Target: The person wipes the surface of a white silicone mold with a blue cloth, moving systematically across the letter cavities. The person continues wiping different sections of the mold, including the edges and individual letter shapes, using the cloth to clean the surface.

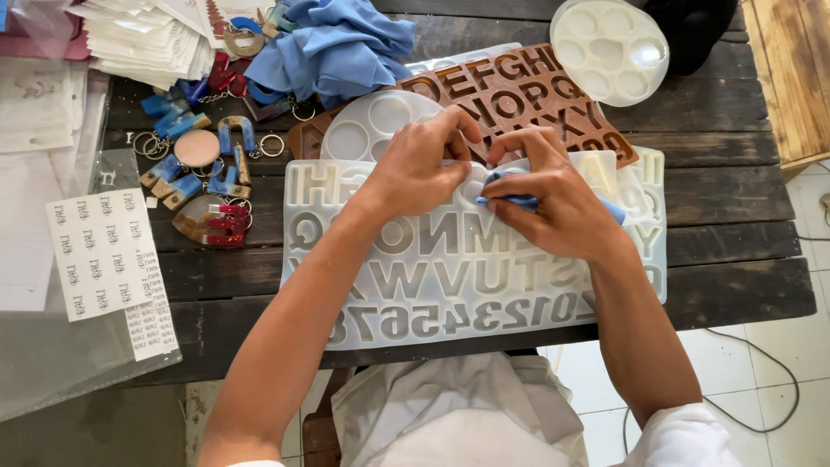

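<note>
A large translucent white silicone mould [450,277] with letter and number cavities lies on the dark wooden table [735,190] in front of me. My left hand [419,169] presses its fingertips on the mould's upper middle, holding it down. My right hand [553,195] pinches a small blue cloth [519,201] against a cavity right beside the left fingers. A brown letter mould [527,91] and a white mould with round cavities [380,121] lie just behind, partly under my hands.
Another round white mould [609,47] sits at the back right. Blue and wooden keychain pieces [203,177] with rings lie at the left, a crumpled blue cloth [337,47] behind them, sticker sheets [108,255] and paper stacks [147,35] further left. A cable [761,363] runs over the tiled floor.
</note>
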